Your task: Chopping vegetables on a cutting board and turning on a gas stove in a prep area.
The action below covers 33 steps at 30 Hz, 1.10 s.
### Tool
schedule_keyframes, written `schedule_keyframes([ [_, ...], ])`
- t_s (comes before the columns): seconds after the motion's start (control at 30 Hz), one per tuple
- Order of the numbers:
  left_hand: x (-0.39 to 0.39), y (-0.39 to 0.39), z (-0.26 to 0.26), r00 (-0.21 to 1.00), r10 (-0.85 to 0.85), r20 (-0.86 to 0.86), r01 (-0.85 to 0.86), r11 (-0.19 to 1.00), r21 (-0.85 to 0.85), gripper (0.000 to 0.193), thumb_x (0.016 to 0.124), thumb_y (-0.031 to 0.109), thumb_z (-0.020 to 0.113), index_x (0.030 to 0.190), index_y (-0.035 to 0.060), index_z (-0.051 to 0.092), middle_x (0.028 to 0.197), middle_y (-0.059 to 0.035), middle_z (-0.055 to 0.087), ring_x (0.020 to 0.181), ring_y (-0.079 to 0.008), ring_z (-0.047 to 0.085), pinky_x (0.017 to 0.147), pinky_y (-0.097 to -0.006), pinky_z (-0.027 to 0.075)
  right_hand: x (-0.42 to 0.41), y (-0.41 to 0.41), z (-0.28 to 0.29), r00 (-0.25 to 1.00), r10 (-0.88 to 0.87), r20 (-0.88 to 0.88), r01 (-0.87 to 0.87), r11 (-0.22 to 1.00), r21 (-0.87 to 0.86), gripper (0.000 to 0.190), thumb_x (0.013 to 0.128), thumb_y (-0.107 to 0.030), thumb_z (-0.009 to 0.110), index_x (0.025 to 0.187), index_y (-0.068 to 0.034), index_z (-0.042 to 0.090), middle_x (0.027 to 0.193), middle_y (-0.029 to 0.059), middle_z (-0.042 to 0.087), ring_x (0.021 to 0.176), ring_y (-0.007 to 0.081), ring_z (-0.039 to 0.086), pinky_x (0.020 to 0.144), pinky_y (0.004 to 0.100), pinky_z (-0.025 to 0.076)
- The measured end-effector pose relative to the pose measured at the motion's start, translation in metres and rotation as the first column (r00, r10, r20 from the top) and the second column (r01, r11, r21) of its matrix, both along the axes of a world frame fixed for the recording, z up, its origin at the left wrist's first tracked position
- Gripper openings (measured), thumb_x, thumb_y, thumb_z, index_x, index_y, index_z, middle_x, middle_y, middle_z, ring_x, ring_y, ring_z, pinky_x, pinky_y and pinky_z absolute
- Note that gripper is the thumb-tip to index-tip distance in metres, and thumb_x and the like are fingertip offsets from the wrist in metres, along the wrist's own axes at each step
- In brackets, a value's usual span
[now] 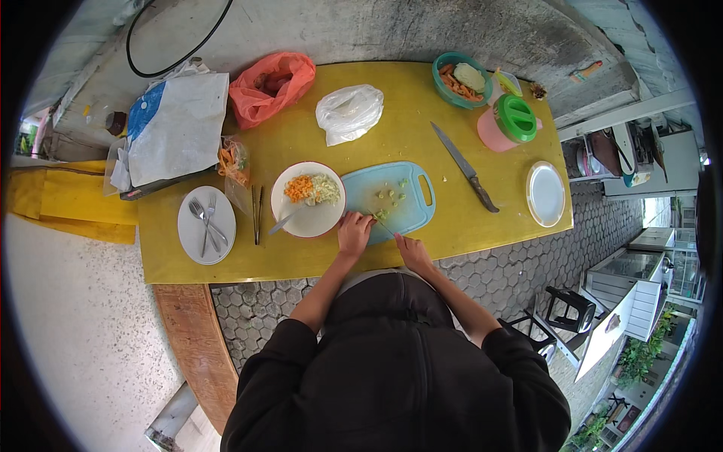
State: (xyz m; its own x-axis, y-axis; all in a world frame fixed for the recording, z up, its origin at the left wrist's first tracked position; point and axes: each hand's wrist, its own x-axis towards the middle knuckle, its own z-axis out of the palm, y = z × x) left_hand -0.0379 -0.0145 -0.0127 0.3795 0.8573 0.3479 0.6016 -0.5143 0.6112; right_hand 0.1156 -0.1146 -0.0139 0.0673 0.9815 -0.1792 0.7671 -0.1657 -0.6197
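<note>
My right hand (414,252) grips a small knife (386,227), its thin blade angled up and left over the light-blue cutting board (415,217). At the board's lower left, the fingers of my left hand (355,234) hold a green vegetable piece (380,214) close to the blade. Several cut green pieces (391,194) lie scattered on the board. Directly left is a white bowl (299,220) with a red rim, holding chopped orange vegetable (298,188), pale shredded vegetable (326,189) and a spoon (284,222).
A large knife (456,155) lies right of the board. Behind are a white plastic bag (350,113), a red bag (248,107), a teal basin (438,85) of vegetables and a pink pitcher (492,133). Tongs (257,214) and a plate (192,248) with cutlery are left; a lid (545,194) lies right.
</note>
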Motion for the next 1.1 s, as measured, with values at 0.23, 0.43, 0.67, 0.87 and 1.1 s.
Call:
schedule_keyframes([
  [0.23, -0.001, -0.001, -0.002, 0.999, 0.007, -0.048, -0.008, 1.000, -0.011, 0.007, 0.068, 0.016, 0.063, 0.070, 0.0129, 0.058, 0.067, -0.0013, 0.046, 0.070, -0.0207, 0.049, 0.065, -0.0359, 0.039, -0.008, 0.003, 0.014, 0.996, -0.070, 0.050, 0.075, 0.992, -0.103, 0.045, 0.087, -0.042, 0.033, 0.079, -0.003, 0.055, 0.070, 0.0248, 0.056, 0.067, 0.0438, 0.053, 0.060, 0.0515, 0.041],
  [0.43, -0.001, 0.002, 0.001, 0.998, -0.037, -0.049, 0.037, 0.999, 0.007, 0.004, 0.069, 0.013, 0.061, 0.073, 0.0114, 0.059, 0.066, -0.0025, 0.045, 0.068, -0.0216, 0.048, 0.060, -0.0359, 0.038, -0.008, 0.015, 0.017, 0.995, -0.074, 0.062, 0.082, 0.987, -0.139, 0.045, 0.087, -0.042, 0.032, 0.078, -0.005, 0.056, 0.070, 0.0249, 0.056, 0.068, 0.0435, 0.053, 0.059, 0.0509, 0.042],
  [0.67, 0.000, 0.003, -0.001, 0.997, -0.052, -0.051, 0.052, 0.999, 0.000, 0.004, 0.070, 0.014, 0.060, 0.072, 0.0118, 0.058, 0.066, -0.0024, 0.044, 0.069, -0.0215, 0.048, 0.061, -0.0362, 0.038, -0.007, 0.029, 0.039, 0.990, -0.138, -0.018, 0.129, 0.957, -0.260, 0.044, 0.087, -0.041, 0.035, 0.082, -0.003, 0.056, 0.073, 0.0253, 0.055, 0.071, 0.0438, 0.052, 0.062, 0.0516, 0.040],
  [0.87, -0.002, 0.001, -0.003, 1.000, -0.016, -0.021, 0.015, 1.000, -0.013, 0.005, 0.070, 0.016, 0.061, 0.071, 0.0119, 0.058, 0.066, -0.0021, 0.045, 0.069, -0.0210, 0.048, 0.061, -0.0359, 0.038, -0.006, 0.015, 0.040, 0.989, -0.149, 0.005, 0.142, 0.935, -0.326, 0.044, 0.087, -0.042, 0.034, 0.083, -0.004, 0.057, 0.074, 0.0252, 0.056, 0.072, 0.0441, 0.052, 0.064, 0.0520, 0.040],
  [1.1, -0.004, 0.000, 0.002, 0.998, -0.050, -0.030, 0.049, 0.998, -0.039, 0.007, 0.070, 0.014, 0.061, 0.070, 0.0091, 0.056, 0.067, -0.0037, 0.045, 0.069, -0.0218, 0.049, 0.060, -0.0353, 0.040, 0.001, 0.017, 0.035, 0.990, -0.086, 0.114, 0.119, 0.940, -0.321, 0.046, 0.087, -0.045, 0.032, 0.084, -0.008, 0.058, 0.073, 0.0245, 0.056, 0.071, 0.0433, 0.053, 0.063, 0.0504, 0.042],
])
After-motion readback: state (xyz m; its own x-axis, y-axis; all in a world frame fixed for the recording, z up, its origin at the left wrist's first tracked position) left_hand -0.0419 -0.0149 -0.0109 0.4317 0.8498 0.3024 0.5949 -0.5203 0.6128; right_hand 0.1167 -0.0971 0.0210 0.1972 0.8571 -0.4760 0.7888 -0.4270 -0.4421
